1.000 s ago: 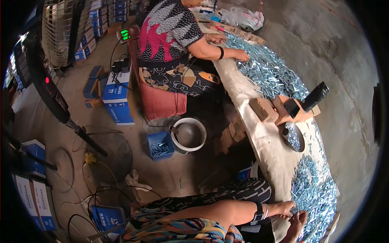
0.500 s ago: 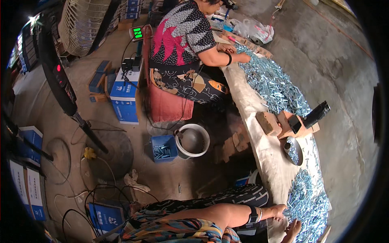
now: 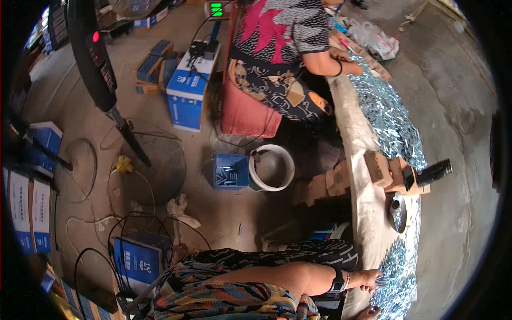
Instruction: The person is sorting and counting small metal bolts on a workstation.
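A pile of small, slim, shiny bluish metal pins [image 3: 397,280] covers the near end of a pale cloth-covered worktop [image 3: 365,242] at my right. My left hand [image 3: 368,279], with a black band on the wrist, is at the pile's left edge. Its fingers are closed on a few of the pins. Close below it, my right hand [image 3: 368,313] is partly cut off by the lower edge of the view. Its fingers look bent together at the pile's side; what they hold is too small to make out.
A metal bowl [image 3: 399,213] with pins stands beyond the pile, near bricks [image 3: 377,168] and a black cylinder [image 3: 434,172]. Another person [image 3: 282,32] works at a farther pile [image 3: 384,106]. On the floor are a blue bin [image 3: 231,172], a white bucket [image 3: 273,166], cartons [image 3: 186,101] and cables.
The view has shifted, so the surroundings sit farther right and higher. My left hand stays by the pile with pins in its fingers; my right hand has moved down toward the lower edge.
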A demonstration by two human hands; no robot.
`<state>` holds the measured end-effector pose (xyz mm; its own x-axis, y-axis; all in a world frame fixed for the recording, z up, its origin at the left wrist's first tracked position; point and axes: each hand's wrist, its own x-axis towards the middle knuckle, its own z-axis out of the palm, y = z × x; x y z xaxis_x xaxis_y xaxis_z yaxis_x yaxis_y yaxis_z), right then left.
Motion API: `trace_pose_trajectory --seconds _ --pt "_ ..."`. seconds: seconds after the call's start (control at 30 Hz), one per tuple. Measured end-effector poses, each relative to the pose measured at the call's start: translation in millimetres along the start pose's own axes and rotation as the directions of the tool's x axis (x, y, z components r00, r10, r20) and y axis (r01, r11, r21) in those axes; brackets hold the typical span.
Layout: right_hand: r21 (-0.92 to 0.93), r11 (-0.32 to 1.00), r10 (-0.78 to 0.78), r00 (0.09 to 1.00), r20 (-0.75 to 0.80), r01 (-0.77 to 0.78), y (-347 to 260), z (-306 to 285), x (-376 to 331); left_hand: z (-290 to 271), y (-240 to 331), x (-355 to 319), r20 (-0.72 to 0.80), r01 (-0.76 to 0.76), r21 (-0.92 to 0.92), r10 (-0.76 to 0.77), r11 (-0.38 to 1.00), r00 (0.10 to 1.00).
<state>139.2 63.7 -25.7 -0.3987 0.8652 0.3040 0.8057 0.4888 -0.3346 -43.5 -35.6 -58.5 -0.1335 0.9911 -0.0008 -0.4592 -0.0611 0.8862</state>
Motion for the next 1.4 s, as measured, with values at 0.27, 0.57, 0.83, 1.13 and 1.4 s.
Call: trace_pose_trajectory --seconds 0.27,0.57,0.83,1.13,1.4 --pt "-0.013 0.987 -0.158 0.985 0.074 0.159 -48.4 -4.4 39.7 -18.0 54.8 -35.8 -0.114 -0.219 -0.052 0.212 0.974 0.971" --pt "-0.002 0.948 -0.312 0.932 0.185 0.318 -102.9 -3.1 71.9 -48.6 63.7 -39.3 -0.2 -0.335 -0.044 0.32 0.941 0.926" --pt "0.03 0.928 -0.369 0.899 0.236 0.372 -122.1 -13.5 79.8 -48.4 58.5 -32.9 -0.198 -0.393 0.001 0.385 0.92 0.901" --pt "0.107 0.927 -0.376 0.895 0.241 0.361 -99.3 -29.4 85.0 -23.3 47.3 -2.8 -0.123 -0.418 0.102 0.429 0.902 0.895" --pt "0.227 0.92 -0.37 0.897 0.242 0.319 -65.8 -26.7 83.6 -6.3 4.6 42.9 -0.045 -0.408 0.23 0.428 0.884 0.902"
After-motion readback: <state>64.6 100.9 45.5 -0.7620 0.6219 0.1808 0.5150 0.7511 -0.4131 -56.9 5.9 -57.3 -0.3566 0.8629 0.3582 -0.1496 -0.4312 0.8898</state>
